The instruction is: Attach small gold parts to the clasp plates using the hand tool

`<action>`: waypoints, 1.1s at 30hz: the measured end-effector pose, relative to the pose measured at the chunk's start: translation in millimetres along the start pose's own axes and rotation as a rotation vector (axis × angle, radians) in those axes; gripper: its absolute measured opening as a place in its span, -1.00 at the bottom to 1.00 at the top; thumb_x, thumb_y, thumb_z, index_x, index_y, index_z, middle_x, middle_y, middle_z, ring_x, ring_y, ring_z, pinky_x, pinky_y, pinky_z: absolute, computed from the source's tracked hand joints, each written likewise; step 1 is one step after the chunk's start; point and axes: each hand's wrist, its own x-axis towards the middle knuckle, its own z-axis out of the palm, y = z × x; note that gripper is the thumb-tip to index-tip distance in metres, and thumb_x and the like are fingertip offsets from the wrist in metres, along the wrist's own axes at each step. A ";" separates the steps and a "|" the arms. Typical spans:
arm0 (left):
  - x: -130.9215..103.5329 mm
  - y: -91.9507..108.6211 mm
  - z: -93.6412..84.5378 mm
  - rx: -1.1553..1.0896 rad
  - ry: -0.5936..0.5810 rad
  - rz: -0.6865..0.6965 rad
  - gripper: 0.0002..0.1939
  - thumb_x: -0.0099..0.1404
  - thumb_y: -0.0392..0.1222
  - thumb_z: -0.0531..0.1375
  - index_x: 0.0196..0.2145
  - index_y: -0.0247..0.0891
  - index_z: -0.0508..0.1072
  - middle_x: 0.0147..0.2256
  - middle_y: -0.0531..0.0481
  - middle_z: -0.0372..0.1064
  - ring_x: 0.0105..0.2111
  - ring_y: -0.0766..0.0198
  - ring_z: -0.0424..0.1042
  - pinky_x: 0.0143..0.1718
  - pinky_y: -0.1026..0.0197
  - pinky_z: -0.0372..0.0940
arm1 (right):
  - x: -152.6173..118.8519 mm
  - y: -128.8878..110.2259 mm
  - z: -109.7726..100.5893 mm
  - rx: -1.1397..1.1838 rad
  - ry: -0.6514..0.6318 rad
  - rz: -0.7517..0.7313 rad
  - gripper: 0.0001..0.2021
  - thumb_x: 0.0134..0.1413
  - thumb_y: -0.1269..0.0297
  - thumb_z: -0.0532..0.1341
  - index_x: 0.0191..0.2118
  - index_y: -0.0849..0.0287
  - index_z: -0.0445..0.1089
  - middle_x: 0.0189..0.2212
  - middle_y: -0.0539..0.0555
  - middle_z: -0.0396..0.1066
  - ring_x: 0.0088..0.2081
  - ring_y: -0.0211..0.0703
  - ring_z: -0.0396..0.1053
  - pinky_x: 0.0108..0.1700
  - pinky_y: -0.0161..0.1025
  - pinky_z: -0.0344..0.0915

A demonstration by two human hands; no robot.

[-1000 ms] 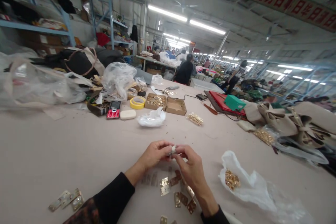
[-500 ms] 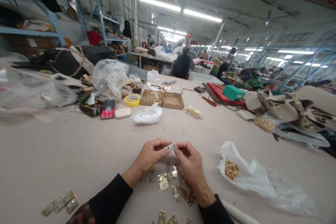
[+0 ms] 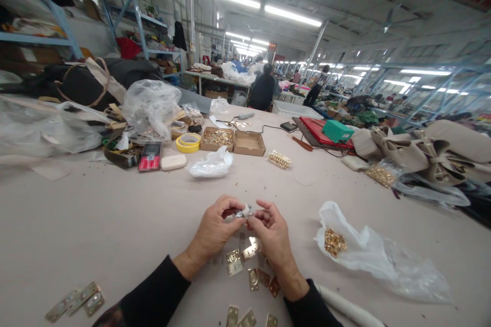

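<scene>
Left hand (image 3: 215,226): its fingers gripped a small pale part (image 3: 246,210), thumb below and fingertips above.
Right hand (image 3: 273,237): its thumb and bent fingers were at the part's right end, index finger raised (whether they pinched it or only touched it, I could not tell).
Part: between the two hands, above the desk (image 3: 115,225), midway between its left and right sides; mostly hidden by fingers, with white and silvery bits showing.
Plates: gold ones (image 3: 234,262) lay loose below the hands, some partly behind the right wrist, with more (image 3: 246,319) closer to the near edge.
Left plates: a small overlapping group (image 3: 79,302) near the desk's near left corner.
White bag (image 3: 360,248): to the right of the right hand, opened out, with gold bits (image 3: 335,242) at its left end.
Tube (image 3: 347,306): pale, beside the right sleeve, toward the near edge.
Boxes: two of cardboard, side by side toward the far edge; the left one (image 3: 217,145) held gold pieces, the right one (image 3: 249,149) stood open.
Tape (image 3: 187,142): yellow, just left of the boxes.
Green box (image 3: 337,131): on something red (image 3: 316,134), toward the far right corner.
</scene>
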 end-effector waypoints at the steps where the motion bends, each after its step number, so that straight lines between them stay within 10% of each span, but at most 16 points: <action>1: -0.1 0.4 1.0 0.001 -0.004 0.016 -0.85 0.09 -0.30 0.29 -0.31 -0.24 0.51 -0.26 -0.01 0.39 -0.21 0.23 0.42 -0.11 0.21 0.34 | 0.5 -0.2 1.0 0.017 -0.001 0.005 -0.52 -0.13 0.20 0.40 -0.05 0.19 0.34 -0.40 0.01 0.50 -0.37 -0.19 0.48 -0.27 -0.24 0.44; 11: -5.5 9.7 12.7 0.074 0.033 0.014 -0.83 0.02 -0.37 0.36 -0.39 -0.23 0.51 -0.31 -0.05 0.42 -0.27 0.23 0.40 -0.19 0.22 0.31 | 3.4 6.0 -12.5 -0.126 0.061 0.036 -0.34 -0.31 0.00 0.45 -0.04 0.16 0.33 -0.43 0.04 0.50 -0.41 -0.09 0.50 -0.33 -0.20 0.48; 20: -5.7 6.8 11.8 -0.229 0.052 -0.208 -0.78 0.10 -0.23 0.34 -0.26 -0.30 0.49 -0.30 -0.03 0.46 -0.28 0.28 0.44 -0.20 0.26 0.35 | 3.2 1.5 -21.8 -0.600 0.041 -0.250 -0.55 -0.05 0.17 0.19 0.01 0.16 0.29 -0.38 0.05 0.49 -0.34 -0.10 0.49 -0.19 -0.15 0.45; 26: 0.2 5.1 5.0 -0.432 -0.119 -0.378 -0.56 0.06 0.03 0.43 -0.22 -0.33 0.50 -0.27 -0.08 0.48 -0.33 0.26 0.46 -0.27 0.20 0.42 | 9.3 -2.8 -28.9 -0.744 0.055 -0.456 -0.62 0.02 0.35 0.10 0.01 0.20 0.31 -0.37 0.04 0.47 -0.35 -0.16 0.48 -0.19 -0.19 0.44; 33: 3.0 8.1 -4.9 -0.481 -0.280 -0.511 -0.64 -0.07 -0.13 0.52 -0.34 -0.35 0.56 -0.40 -0.02 0.46 -0.43 0.38 0.38 -0.36 0.35 0.30 | 13.9 1.1 -36.9 -0.840 0.049 -0.688 -0.64 0.06 0.50 0.08 -0.01 0.18 0.34 -0.33 0.04 0.45 -0.29 -0.18 0.45 -0.14 -0.21 0.42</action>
